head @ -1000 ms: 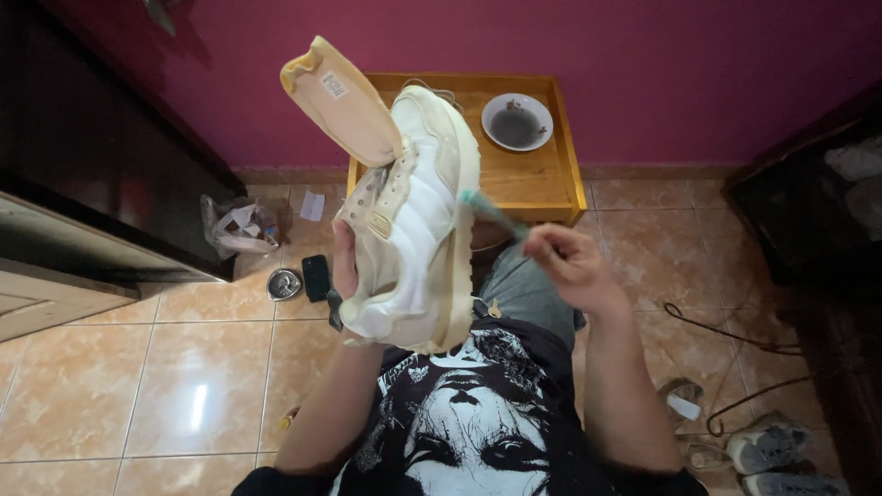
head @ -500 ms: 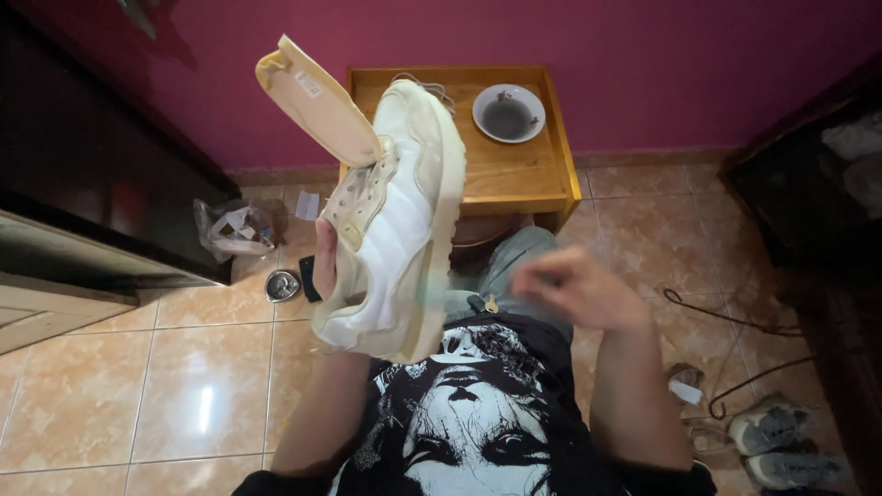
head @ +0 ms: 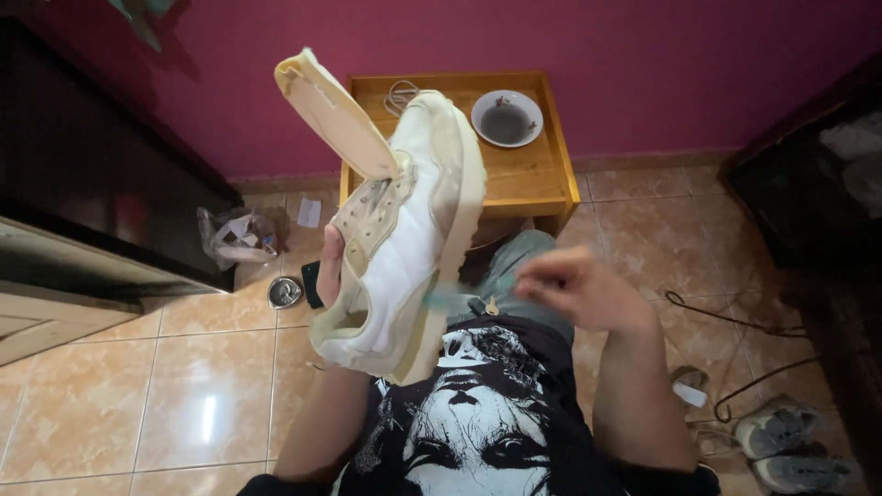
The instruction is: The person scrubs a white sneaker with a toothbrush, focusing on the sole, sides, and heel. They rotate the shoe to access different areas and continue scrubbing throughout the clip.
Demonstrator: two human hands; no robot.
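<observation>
While the left hand [head: 329,268] holds it up off the lap, the cream-white sneaker [head: 404,230] stands nearly on end with its toe pointing away and its sole edge turned to the right, the long tongue [head: 335,115] pulled out and sticking up past the laces. The left fingers are mostly tucked behind the heel side, so only a thumb edge shows, wrapped on the shoe. Since a second ago the right hand [head: 579,292] has dropped from beside the shoe's middle to a spot lower and closer to the body, and the shoe has tilted a little leftward; the pale greenish thing [head: 450,298] pinched in its fingers now sits against the sole near the heel, which suggests the work has shifted to that lower edge. That hand is motion-blurred, so what it holds cannot be told. Beyond stands a wooden table [head: 533,179] carrying a white bowl [head: 506,118], and grey shoes [head: 781,436] lie on the tiled floor [head: 211,395], partly cut off.
</observation>
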